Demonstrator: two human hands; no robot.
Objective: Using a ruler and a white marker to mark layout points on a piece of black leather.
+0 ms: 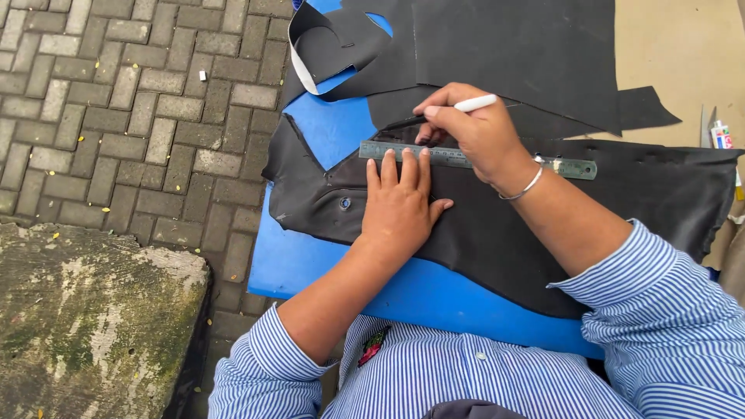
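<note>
A large black leather sheet [497, 233] lies on a blue board [326, 132] in front of me. A steel ruler [578, 167] rests across the sheet. My left hand [400, 203] lies flat on the leather, fingers spread, fingertips pressing the ruler's left part. Just above the ruler, my right hand [475, 132] grips a white pen [475, 102], its tip touching the leather along the ruler's far edge. A silver bangle circles my right wrist.
More black leather pieces [512, 46] lie at the far end, one strip curled up [310, 46]. A small tube [722, 136] sits at the right edge. Grey brick paving [132, 116] spreads left, with a mossy concrete slab [85, 326] at lower left.
</note>
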